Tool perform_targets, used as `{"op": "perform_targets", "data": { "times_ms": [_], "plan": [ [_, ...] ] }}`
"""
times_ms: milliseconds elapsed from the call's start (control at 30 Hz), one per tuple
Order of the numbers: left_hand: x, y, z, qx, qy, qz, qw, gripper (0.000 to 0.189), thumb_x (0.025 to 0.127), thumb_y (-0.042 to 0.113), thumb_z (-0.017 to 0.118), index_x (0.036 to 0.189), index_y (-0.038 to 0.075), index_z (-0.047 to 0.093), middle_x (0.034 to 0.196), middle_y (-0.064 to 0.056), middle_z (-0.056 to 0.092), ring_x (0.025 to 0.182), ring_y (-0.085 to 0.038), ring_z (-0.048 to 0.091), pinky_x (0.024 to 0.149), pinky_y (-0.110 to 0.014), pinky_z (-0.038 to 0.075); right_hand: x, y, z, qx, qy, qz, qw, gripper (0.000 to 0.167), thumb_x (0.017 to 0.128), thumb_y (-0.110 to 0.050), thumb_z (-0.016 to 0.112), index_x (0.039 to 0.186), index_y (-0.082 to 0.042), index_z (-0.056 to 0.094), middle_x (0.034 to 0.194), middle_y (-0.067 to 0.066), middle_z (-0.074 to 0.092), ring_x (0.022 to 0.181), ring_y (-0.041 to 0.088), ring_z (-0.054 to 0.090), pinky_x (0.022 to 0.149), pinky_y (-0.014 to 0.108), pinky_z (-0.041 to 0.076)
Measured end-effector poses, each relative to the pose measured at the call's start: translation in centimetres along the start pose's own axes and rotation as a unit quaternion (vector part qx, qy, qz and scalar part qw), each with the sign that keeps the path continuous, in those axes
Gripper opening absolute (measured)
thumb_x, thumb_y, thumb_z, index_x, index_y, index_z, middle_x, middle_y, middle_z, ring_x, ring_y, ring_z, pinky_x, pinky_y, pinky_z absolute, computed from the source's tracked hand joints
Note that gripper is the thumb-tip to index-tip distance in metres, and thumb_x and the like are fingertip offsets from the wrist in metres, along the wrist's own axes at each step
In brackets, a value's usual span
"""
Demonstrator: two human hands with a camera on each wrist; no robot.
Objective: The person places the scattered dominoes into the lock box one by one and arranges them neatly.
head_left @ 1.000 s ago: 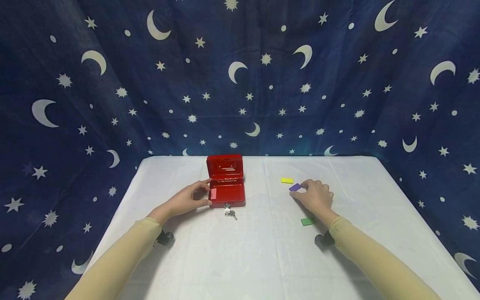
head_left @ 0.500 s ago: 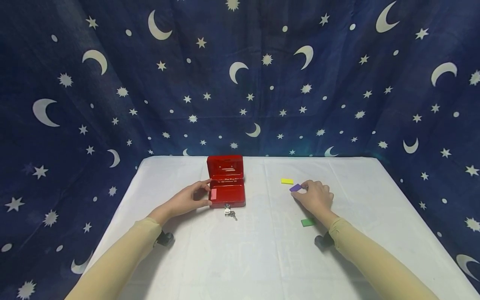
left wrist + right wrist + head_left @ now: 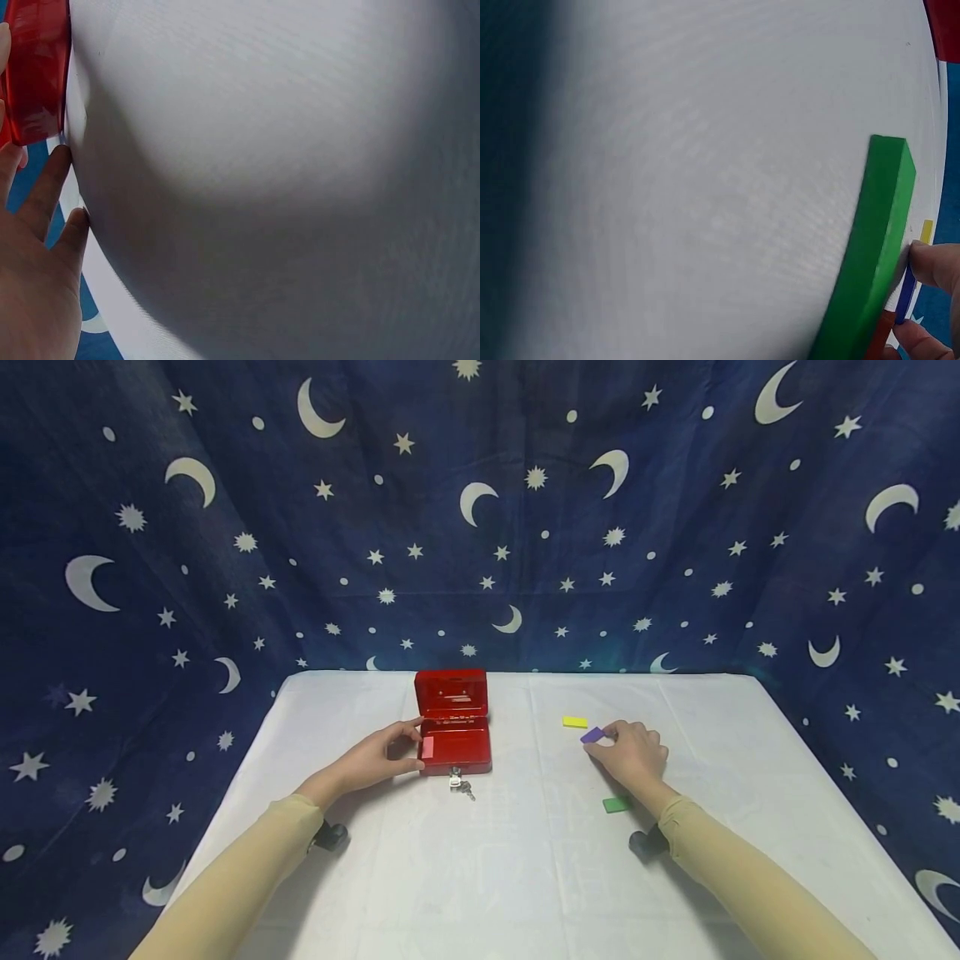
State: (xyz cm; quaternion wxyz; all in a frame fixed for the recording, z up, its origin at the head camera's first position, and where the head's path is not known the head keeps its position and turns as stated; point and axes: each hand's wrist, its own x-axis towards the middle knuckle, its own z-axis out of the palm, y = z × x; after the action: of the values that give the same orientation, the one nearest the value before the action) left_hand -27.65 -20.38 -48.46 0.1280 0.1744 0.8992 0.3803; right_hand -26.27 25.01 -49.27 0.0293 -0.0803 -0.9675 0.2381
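Note:
A small red metal cash box (image 3: 453, 763) stands with its lid (image 3: 450, 685) raised, and a flat pink block (image 3: 427, 747) lies inside at the left. My left hand (image 3: 369, 757) grips the box's left side, thumb at the front corner and index finger at the rear corner. In the left wrist view other fingers of this hand spread below the box. To the right, my right hand (image 3: 634, 753) pinches a flat purple block (image 3: 592, 735) between thumb and fingertips, at or close to the table. In the right wrist view the purple block (image 3: 905, 295) shows edge-on.
A yellow block (image 3: 575, 722) lies just behind the purple one. A green block (image 3: 616, 805) lies near my right wrist. In the right wrist view a reddish-brown piece (image 3: 880, 334) shows partly behind the green block. Keys (image 3: 467, 790) hang at the box's front lock (image 3: 454, 778).

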Motion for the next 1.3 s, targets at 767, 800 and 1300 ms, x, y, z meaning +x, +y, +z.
{"op": "perform_targets", "data": {
  "times_ms": [767, 800, 1300],
  "plan": [
    [-0.2, 0.2, -0.1, -0.002, 0.002, 0.014, 0.9999, 0.044, 0.087, 0.042, 0.082, 0.119, 0.024, 0.057, 0.163, 0.007, 0.036, 0.152, -0.024, 0.029, 0.120, -0.060, 0.023, 0.2, -0.6, -0.1, 0.030, 0.003, 0.009, 0.9995, 0.059, 0.087, -0.045, 0.075, 0.127, -0.003, 0.065, 0.120, 0.022, 0.061, 0.113, 0.042, 0.046, 0.096, 0.060, 0.034],
    [-0.2, 0.2, -0.1, -0.002, 0.002, 0.013, 0.9999, 0.044, 0.087, 0.042, 0.082, 0.119, 0.024, 0.057, 0.163, 0.007, 0.036, 0.152, -0.024, 0.029, 0.120, -0.060, 0.023, 0.2, -0.7, -0.1, 0.034, 0.003, 0.003, 0.9994, 0.059, 0.087, -0.045, 0.075, 0.127, -0.003, 0.064, 0.120, 0.021, 0.061, 0.113, 0.042, 0.046, 0.096, 0.060, 0.034],
    [-0.1, 0.1, -0.1, -0.005, -0.001, 0.014, 0.9999, 0.043, 0.087, 0.042, 0.082, 0.118, 0.026, 0.058, 0.163, 0.008, 0.036, 0.152, -0.024, 0.028, 0.120, -0.059, 0.024, -0.5, -6.0, -0.7, 0.087, -0.007, -0.144, 0.9858, 0.050, 0.083, -0.040, 0.081, 0.124, -0.013, 0.071, 0.114, 0.009, 0.063, 0.109, 0.032, 0.047, 0.094, 0.051, 0.035]
  ]
}}
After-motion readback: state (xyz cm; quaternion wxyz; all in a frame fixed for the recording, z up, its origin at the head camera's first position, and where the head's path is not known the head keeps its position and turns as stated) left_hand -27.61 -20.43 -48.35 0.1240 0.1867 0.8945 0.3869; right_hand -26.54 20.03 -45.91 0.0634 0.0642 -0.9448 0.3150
